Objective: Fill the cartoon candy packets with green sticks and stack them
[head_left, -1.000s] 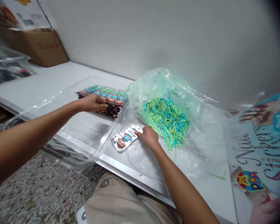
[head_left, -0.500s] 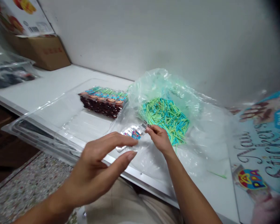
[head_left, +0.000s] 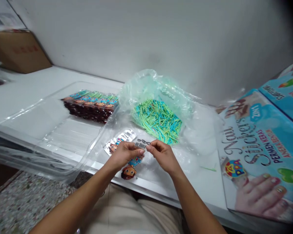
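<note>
Pinching from both sides, the left hand (head_left: 123, 152) and the right hand (head_left: 161, 155) each closed thumb and fingertips on the top edge of a small clear cartoon-printed plastic packet (head_left: 133, 161), held just above the white tabletop (head_left: 39, 87) near its front edge. It looked light, thin and slippery, so the barcode strip at the top seemed the surest hold. A second flat packet (head_left: 118, 139) lay just behind. Farther back sat a clear bag of green and blue sticks (head_left: 157, 118), and a stack of packets (head_left: 90, 104) in a clear tray (head_left: 26, 118).
</note>
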`<state>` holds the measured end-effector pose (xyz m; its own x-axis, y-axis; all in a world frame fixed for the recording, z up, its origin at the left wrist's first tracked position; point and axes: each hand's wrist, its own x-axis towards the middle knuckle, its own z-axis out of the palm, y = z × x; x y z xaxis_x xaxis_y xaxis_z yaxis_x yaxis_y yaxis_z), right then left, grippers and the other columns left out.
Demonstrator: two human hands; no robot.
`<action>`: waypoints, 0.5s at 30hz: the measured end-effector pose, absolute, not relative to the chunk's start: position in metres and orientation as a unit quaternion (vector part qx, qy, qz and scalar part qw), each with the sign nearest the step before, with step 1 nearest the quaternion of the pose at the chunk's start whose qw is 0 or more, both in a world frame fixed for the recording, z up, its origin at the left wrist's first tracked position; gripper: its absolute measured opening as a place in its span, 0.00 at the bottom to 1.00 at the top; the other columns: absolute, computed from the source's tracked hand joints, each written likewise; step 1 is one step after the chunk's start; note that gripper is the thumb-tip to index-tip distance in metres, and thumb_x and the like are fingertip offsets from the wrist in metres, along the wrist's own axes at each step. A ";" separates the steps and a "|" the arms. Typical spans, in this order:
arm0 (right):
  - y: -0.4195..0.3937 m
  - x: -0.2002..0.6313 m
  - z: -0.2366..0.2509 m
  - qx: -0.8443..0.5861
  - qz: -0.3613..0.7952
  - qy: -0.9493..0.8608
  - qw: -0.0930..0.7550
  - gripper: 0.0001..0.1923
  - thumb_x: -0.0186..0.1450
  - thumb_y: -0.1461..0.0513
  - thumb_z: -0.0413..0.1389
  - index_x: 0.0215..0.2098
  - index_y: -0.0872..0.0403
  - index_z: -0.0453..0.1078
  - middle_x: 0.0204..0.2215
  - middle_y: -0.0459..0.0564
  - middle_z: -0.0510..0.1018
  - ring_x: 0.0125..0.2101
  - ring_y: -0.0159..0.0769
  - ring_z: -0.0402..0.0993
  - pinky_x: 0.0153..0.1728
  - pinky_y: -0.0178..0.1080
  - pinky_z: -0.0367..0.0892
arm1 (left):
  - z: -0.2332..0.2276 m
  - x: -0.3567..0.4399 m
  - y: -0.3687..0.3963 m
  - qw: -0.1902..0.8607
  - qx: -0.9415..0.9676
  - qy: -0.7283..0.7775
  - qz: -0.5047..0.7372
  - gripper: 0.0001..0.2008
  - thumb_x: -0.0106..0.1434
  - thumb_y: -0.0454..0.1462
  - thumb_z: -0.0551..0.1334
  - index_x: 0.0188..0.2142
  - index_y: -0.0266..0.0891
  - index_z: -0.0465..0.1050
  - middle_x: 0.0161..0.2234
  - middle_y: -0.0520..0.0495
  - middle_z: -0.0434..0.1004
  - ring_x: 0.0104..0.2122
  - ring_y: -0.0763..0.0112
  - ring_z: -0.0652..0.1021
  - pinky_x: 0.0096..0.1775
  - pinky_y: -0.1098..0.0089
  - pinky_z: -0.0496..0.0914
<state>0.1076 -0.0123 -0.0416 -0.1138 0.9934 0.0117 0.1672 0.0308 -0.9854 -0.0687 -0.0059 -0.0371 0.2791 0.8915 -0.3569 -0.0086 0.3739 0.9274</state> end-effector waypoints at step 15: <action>0.034 0.104 -0.070 -0.646 0.239 -0.677 0.261 0.17 0.64 0.51 0.51 0.43 0.51 0.73 0.39 0.47 0.80 0.34 0.34 0.75 0.36 0.33 0.64 | 0.001 -0.091 -0.034 0.511 0.475 0.545 0.465 0.12 0.54 0.44 0.67 0.32 0.37 0.81 0.30 0.47 0.81 0.33 0.68 0.77 0.36 0.71 0.68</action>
